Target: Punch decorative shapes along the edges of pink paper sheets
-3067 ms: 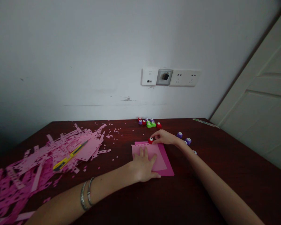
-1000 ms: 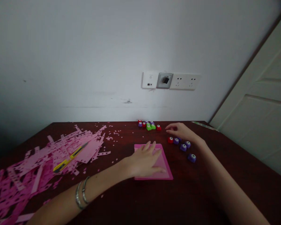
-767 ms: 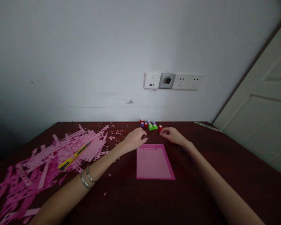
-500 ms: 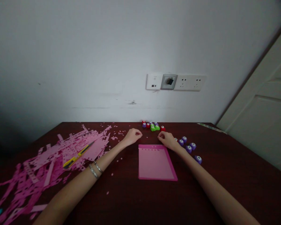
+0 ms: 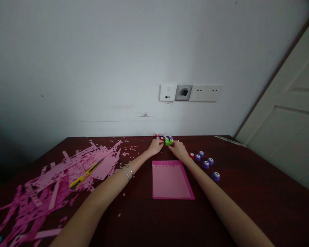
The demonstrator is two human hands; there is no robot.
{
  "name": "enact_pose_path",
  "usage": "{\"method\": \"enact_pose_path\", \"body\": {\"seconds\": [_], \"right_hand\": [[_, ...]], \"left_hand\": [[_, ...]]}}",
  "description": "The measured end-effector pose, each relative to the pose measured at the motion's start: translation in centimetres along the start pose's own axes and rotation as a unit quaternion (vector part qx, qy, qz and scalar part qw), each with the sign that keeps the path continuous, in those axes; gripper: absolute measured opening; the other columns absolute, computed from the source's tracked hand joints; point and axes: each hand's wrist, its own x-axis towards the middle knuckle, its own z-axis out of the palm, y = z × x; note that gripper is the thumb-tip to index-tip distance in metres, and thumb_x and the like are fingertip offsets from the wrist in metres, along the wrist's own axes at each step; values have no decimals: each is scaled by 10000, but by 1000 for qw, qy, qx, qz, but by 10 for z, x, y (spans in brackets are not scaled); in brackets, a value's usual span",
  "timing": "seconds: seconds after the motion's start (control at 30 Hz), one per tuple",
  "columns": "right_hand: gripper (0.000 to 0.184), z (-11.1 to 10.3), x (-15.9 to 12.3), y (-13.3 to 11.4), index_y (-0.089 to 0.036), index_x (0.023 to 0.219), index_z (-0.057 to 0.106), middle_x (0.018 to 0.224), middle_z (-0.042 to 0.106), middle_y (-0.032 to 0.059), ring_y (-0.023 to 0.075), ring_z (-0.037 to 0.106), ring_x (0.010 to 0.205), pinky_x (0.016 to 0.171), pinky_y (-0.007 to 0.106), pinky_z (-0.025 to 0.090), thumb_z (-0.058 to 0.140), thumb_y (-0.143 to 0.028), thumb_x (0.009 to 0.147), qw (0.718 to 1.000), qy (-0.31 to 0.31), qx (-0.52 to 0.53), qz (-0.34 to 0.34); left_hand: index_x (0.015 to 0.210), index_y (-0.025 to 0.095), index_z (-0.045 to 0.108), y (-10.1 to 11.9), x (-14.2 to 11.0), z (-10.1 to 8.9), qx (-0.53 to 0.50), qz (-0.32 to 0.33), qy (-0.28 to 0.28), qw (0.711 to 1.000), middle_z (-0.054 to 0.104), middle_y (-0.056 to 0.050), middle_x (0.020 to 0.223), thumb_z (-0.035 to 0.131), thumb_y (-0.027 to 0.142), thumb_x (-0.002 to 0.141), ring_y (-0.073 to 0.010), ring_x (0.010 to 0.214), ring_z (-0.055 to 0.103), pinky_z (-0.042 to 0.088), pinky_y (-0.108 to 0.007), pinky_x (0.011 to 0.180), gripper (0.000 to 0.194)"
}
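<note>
Several small craft punches in red, purple and green cluster at the back of the table. My left hand (image 5: 156,146), fingers curled, is at the left side of a green craft punch (image 5: 167,142); whatever its fingertips hold is hidden. My right hand (image 5: 178,150) closes its fingertips at the second green craft punch (image 5: 171,141), just right of the first. In front of my hands lies a stack of pink paper (image 5: 171,181), a lighter sheet on a darker one, with a row of small punched marks along the top.
Pink paper scraps and strips (image 5: 51,181) heap on the left, a yellow utility knife (image 5: 84,175) on top. Tiny paper cutouts (image 5: 128,151) lie scattered beside them. Purple punches (image 5: 206,164) and a red punch (image 5: 192,155) stand near my right forearm. A ruler-like strip (image 5: 230,140) lies far right.
Both my hands have moved forward and towards each other, from above the paper to the green craft punches. The paper and scraps have stayed in place.
</note>
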Motion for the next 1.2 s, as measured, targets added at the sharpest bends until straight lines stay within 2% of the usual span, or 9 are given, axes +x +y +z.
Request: {"method": "enact_pose_path", "body": {"seconds": [0.13, 0.37, 0.53, 0.7, 0.8, 0.9, 1.0, 1.07, 1.2], "right_hand": [[286, 2, 6, -6, -144, 911, 628, 920, 646, 131, 242, 603, 898, 718, 275, 416, 520, -378, 787, 999, -5, -32, 22], [399, -1, 13, -12, -143, 969, 626, 991, 623, 165, 286, 603, 908, 703, 328, 448, 511, -466, 764, 995, -27, -66, 77], [401, -1, 17, -16, -126, 987, 633, 977, 635, 180, 284, 610, 898, 690, 314, 453, 536, -433, 748, 994, -33, -65, 79], [328, -2, 20, -9, -113, 893, 671, 900, 661, 171, 250, 623, 820, 643, 269, 432, 585, -368, 706, 999, -20, -26, 24], [277, -11, 21, -2, -117, 810, 695, 771, 671, 114, 198, 613, 725, 601, 234, 403, 586, -347, 701, 999, -21, 10, -27], [281, -26, 19, 6, -109, 801, 705, 624, 624, 39, 137, 551, 587, 527, 212, 360, 595, -346, 696, 993, -29, 65, -90], [329, -43, 10, 10, -109, 841, 701, 548, 544, -12, 83, 433, 455, 447, 204, 312, 583, -385, 708, 978, -67, 128, -151], [349, -53, 2, 12, -115, 863, 694, 547, 514, -25, 65, 386, 417, 410, 198, 298, 573, -408, 717, 965, -102, 162, -177], [354, -65, -16, 12, -121, 853, 682, 556, 497, -25, 69, 392, 411, 367, 190, 304, 576, -430, 717, 947, -156, 199, -198]], "left_hand": [[859, 145, 706, 2, 12, 6, 15, -4, 3, 1000, 685, -65, 821, 461, 108, 780, -174, 785, 601, 426, -263, 781, 260], [836, 131, 706, -1, 24, 11, 16, 4, -23, 1000, 684, -69, 818, 474, 75, 764, -172, 788, 603, 430, -259, 760, 249], [827, 133, 705, -3, 26, 14, 3, 6, -19, 1000, 685, -63, 821, 469, 58, 764, -167, 787, 598, 426, -262, 753, 256], [821, 128, 703, -3, 23, 10, -19, 6, -4, 1000, 680, -56, 798, 513, 70, 748, -158, 757, 587, 423, -261, 741, 212], [814, 140, 700, 0, 21, 0, -35, 12, 1, 999, 669, -34, 764, 562, 117, 743, -137, 714, 569, 426, -245, 711, 156], [901, 125, 675, 5, 17, -15, -90, 10, -27, 995, 637, -20, 709, 570, 185, 759, -103, 577, 519, 420, -219, 579, 187], [1013, 121, 631, 11, 8, -32, -167, 44, -86, 981, 612, -18, 758, 570, 226, 762, -76, 513, 465, 366, -188, 475, 279], [993, 127, 643, 16, 1, -40, -179, 87, -119, 973, 597, -15, 770, 574, 247, 764, -70, 521, 451, 349, -184, 474, 268], [917, 130, 671, 20, -14, -44, -155, 138, -115, 972, 569, -6, 726, 617, 264, 742, -86, 587, 464, 363, -202, 550, 227]]}}
